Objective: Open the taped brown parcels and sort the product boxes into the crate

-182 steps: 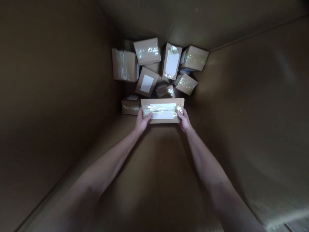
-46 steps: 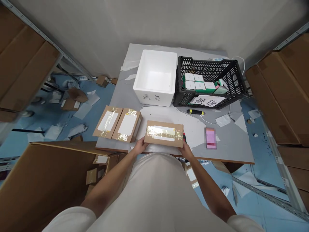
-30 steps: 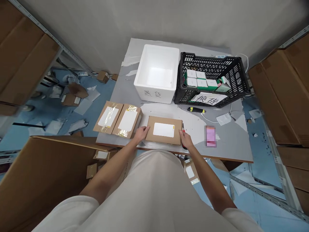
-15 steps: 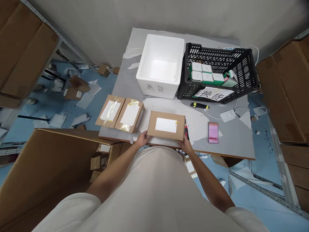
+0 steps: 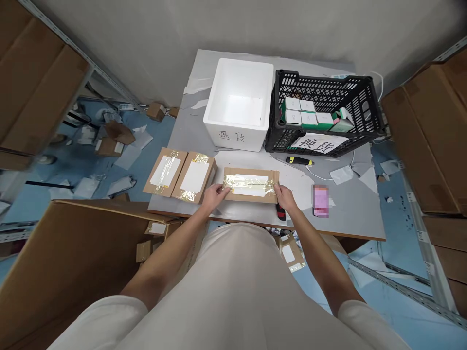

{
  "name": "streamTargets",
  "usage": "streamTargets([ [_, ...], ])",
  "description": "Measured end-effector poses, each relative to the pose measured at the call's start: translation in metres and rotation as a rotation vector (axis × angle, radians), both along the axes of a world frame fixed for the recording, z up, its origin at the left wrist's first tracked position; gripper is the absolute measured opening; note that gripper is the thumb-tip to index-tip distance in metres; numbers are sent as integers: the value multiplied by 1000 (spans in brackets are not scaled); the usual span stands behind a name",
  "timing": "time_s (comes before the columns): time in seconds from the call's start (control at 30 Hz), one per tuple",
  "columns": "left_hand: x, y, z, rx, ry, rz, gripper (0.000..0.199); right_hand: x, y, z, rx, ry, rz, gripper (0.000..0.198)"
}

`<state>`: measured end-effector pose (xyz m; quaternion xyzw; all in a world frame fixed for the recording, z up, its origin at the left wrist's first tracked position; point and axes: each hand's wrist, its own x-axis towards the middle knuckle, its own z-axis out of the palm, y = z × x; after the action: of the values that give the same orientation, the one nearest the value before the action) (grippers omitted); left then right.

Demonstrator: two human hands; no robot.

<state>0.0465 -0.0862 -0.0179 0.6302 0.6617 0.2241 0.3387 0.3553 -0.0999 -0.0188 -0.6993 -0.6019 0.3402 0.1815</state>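
A brown cardboard box (image 5: 251, 197) is held at both ends over the front of the table. Its taped face with a white label is turned toward me. My left hand (image 5: 215, 196) grips the left end, thumb on the taped face. At the right end my right hand (image 5: 285, 197) is closed on the box. A red and black tool (image 5: 280, 212) lies near the table's front edge, just below my right hand and partly hidden. Two more taped cardboard boxes, one at the far left (image 5: 166, 170) and one beside it (image 5: 195, 178), lie left of my left hand.
A white foam box (image 5: 235, 133) stands at the back of the table, beside a black plastic crate (image 5: 328, 80) holding several white-green cartons. In front of the crate lie a black-yellow cutter (image 5: 299, 161) and a blurred pink phone (image 5: 320, 200). A large open carton (image 5: 73, 243) stands at lower left.
The box in my hands has been tilted or turned, so a taped, labelled face now shows where a plainer labelled face was. More of the red and black tool is visible.
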Motion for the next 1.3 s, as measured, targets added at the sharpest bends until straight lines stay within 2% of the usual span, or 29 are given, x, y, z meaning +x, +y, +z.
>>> streamTargets([
  [0.33,-1,-2,-6,-4,-43,36,44,6,-6,-17,-15,130,-86,63],
  [0.47,2,-9,-4,-18,-25,6,51,18,-32,-43,-25,-33,-229,62],
  [0.53,5,-18,0,55,24,-2,57,20,-49,-59,-110,-149,-266,74],
  [0.6,10,-28,5,197,103,-54,62,17,-62,-71,-208,-197,-261,89],
  [0.7,19,-37,10,385,209,-237,56,8,-67,-78,-318,-256,-241,86],
  [0.8,26,-36,9,474,279,-412,49,7,-62,-70,-379,-245,-240,72],
  [0.87,29,-32,4,510,305,-487,45,16,-57,-57,-375,-163,-284,64],
  [0.93,30,-30,-4,540,312,-521,41,29,-53,-35,-285,-69,-350,59],
  [1.0,29,-28,-13,572,305,-532,38,41,-44,-6,-103,-6,-335,57],
  [1.03,28,-28,-17,589,298,-536,37,43,-38,11,0,10,-269,58],
  [1.07,27,-28,-21,605,289,-540,37,42,-30,28,69,2,-139,57],
  [1.17,25,-26,-31,625,255,-549,37,19,1,73,106,-137,420,53],
  [1.23,25,-25,-34,631,234,-556,37,-6,24,90,75,-293,742,52],
  [1.3,25,-23,-36,638,226,-558,36,-29,43,95,27,-442,947,58],
])
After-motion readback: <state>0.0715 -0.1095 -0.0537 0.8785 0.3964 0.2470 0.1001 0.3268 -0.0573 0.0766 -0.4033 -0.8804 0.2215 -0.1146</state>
